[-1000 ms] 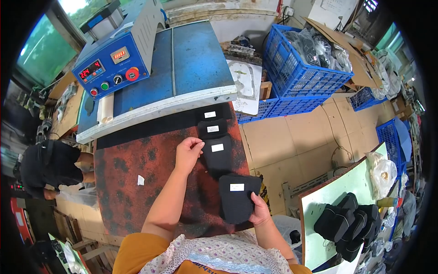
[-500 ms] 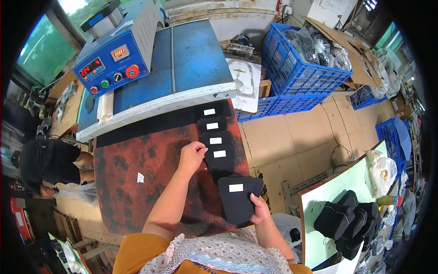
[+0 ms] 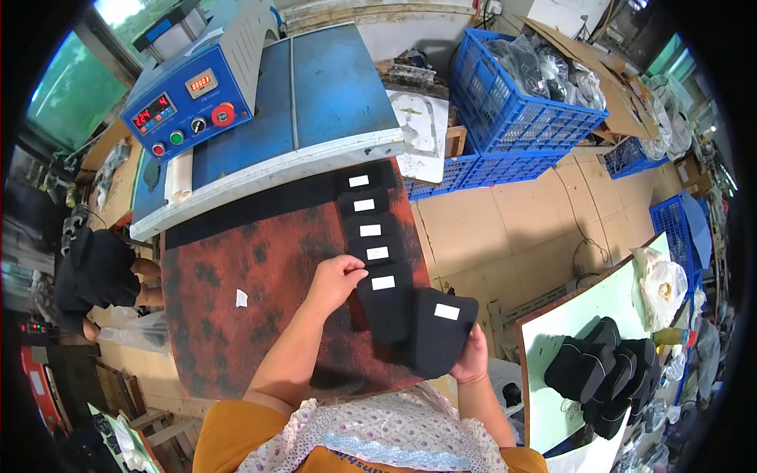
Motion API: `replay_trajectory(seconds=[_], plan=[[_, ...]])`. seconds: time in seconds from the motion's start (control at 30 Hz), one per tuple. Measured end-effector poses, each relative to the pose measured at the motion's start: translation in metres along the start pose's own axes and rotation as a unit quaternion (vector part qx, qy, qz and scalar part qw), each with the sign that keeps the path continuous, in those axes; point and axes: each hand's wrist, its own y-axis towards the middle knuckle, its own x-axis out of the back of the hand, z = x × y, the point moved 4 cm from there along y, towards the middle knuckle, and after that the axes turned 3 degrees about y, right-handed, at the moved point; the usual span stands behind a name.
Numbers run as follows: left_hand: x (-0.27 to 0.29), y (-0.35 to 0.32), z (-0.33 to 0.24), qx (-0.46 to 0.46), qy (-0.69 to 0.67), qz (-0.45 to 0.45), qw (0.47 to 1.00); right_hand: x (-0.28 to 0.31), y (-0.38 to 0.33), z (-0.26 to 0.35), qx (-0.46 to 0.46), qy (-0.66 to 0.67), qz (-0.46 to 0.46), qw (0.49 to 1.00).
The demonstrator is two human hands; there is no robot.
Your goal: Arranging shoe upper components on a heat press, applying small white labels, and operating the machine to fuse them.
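Note:
My right hand (image 3: 471,356) grips the right edge of a black fabric piece (image 3: 435,343) with rounded corners and a white label on it. The piece is held at the front right of the red-and-black worktable (image 3: 260,339). Overlapping black fabric pieces (image 3: 386,309), each with a white label, run in a row along the table's right side. Beside the left edge of the nearest ones, my left hand (image 3: 335,285) is closed in a pinch, thumb against fingers. Whatever lies between its fingertips is too small to tell.
A blue machine (image 3: 197,102) with a control panel and a blue flat bed stands behind the row. A small white scrap (image 3: 241,298) lies on the table. Blue crates (image 3: 524,118) are at the back right; several black pieces (image 3: 603,378) sit on a pale green table (image 3: 544,339).
One more labelled piece now lies at the near end of the row. The right hand has shifted right with a piece; the left hand has moved slightly nearer and right.

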Motion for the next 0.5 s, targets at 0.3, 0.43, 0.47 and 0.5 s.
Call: replay_trajectory(seconds=[0.3,0.43,0.47,0.5], plan=[[-0.011,-0.023,-0.020,-0.167,0.084,-0.135,0.973,0.006,-0.009,-0.018,-0.004,-0.068,-0.027,0.997],[-0.043,-0.061,-0.018,0.036,-0.137,0.199,0.970,-0.015,-0.010,-0.035,0.032,-0.125,-0.052,0.990],[-0.040,-0.064,-0.019,0.030,-0.142,0.170,0.975,-0.012,-0.009,-0.037,0.035,-0.120,-0.033,0.992],[-0.040,-0.062,-0.012,0.030,-0.142,0.173,0.974,-0.008,-0.010,-0.036,0.038,-0.119,-0.035,0.992]])
